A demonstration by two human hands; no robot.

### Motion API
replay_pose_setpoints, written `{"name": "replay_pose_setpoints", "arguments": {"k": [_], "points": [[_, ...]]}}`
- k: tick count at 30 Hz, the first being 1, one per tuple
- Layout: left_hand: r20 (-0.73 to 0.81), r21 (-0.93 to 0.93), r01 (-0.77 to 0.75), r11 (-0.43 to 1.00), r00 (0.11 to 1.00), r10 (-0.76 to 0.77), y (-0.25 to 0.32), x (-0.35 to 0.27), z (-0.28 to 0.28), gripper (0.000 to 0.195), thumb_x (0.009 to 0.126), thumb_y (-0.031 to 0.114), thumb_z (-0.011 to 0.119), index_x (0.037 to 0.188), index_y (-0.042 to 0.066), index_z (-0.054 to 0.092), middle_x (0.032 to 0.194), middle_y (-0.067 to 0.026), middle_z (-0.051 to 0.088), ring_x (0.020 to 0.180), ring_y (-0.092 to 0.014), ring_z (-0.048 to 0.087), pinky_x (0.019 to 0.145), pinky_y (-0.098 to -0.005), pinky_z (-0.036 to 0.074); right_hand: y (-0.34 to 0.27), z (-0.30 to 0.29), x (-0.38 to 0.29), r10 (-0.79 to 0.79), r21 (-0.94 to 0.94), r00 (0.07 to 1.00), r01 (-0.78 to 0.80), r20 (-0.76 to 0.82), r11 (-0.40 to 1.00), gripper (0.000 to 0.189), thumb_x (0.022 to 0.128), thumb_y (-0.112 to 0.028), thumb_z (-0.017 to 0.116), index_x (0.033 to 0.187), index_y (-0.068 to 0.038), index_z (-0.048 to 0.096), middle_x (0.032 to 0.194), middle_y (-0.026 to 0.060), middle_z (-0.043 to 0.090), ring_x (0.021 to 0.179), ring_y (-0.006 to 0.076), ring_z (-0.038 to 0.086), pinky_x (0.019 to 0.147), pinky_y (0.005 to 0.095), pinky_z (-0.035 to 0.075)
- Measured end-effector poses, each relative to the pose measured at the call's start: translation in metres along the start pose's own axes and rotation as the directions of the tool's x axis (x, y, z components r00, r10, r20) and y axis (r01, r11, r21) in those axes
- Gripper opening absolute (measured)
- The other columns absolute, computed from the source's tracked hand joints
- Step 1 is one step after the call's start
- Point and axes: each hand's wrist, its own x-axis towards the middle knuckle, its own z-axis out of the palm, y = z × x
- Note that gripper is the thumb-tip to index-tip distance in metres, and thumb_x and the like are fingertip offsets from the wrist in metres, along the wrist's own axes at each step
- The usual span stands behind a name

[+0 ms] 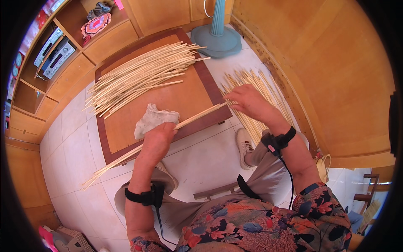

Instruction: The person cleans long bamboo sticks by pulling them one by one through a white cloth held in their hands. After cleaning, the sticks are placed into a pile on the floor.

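My left hand is closed around a small bundle of thin, pale wooden sticks, whose far ends reach past it to the lower left. At the bundle's other end, my right hand pinches a stick tip between thumb and fingers. A crumpled whitish cloth lies on the low wooden table just beyond my left hand. A large pile of similar sticks rests across the table's far half. More sticks lie to the right of the table, partly hidden beneath my right hand and forearm.
A teal fluted stand rises behind the table's right corner. Wooden cabinets with audio units line the back left, and a large wooden panel borders the right. My shoes and a wooden stool part are below.
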Motion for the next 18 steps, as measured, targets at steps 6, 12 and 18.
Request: {"name": "replay_pose_setpoints", "arguments": {"k": [6,12,18], "points": [[0.012,-0.019,-0.012,1.0,1.0,0.012,-0.001,0.001,0.005,0.016,0.079,0.012,0.053,0.093,0.005,0.053,0.089,-0.0145,0.057,0.082,-0.034,0.054,0.068,-0.0388,0.044,-0.022,0.012,0.007,-0.012,0.125,0.999,0.006,0.044,0.992,0.024,0.072,-0.011,0.061,0.096,-0.009,0.056,0.086,0.0058,0.056,0.082,0.0244,0.053,0.075,0.0345,0.042],[0.029,-0.078,-0.01,0.997,1.0,0.012,-0.006,-0.002,0.003,0.017,0.081,0.013,0.053,0.095,0.005,0.053,0.089,-0.0149,0.057,0.082,-0.035,0.054,0.068,-0.0392,0.044,-0.015,0.012,0.007,-0.051,0.174,0.998,0.054,-0.024,0.983,0.021,0.072,-0.01,0.062,0.093,-0.007,0.057,0.082,0.0067,0.057,0.079,0.0261,0.055,0.069,0.0335,0.044],[0.03,-0.093,-0.012,0.996,0.999,0.015,-0.008,-0.003,0.002,0.017,0.081,0.013,0.053,0.096,0.005,0.053,0.089,-0.0152,0.057,0.081,-0.035,0.054,0.068,-0.0392,0.044,-0.017,0.016,0.006,-0.028,0.159,0.998,0.035,-0.05,0.987,0.019,0.07,-0.008,0.062,0.088,-0.005,0.057,0.08,0.0075,0.057,0.078,0.0269,0.055,0.07,0.0335,0.045]]}}
